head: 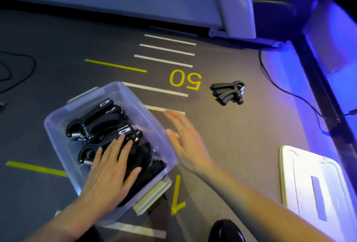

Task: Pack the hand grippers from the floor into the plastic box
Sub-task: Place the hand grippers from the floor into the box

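Now my right hand point(184, 143) hangs just off the right wall of the clear plastic box point(58, 123), fingers straight and spread, holding nothing, its tips blurred and aimed toward the upper right of the frame. Outward from those fingertips, up and to the right past the white floor stripes, lies the small heap of black hand grippers with metal springs point(228, 92), beside the yellow "50" painted on the grey floor point(185, 81). That heap is well apart from the box and clearly nearer my right hand than my left, so I judge the right one should fetch it. The handles run roughly left to right in the frame, with the coiled ends pointing right, so I would likely come in across the handles.

My left hand point(110, 172) lies flat, fingers straight, pressing on the black grippers already packed inside the box point(100, 120) in the lower left centre. The white box lid point(313, 181) rests on the floor at lower right, clear of the reach.
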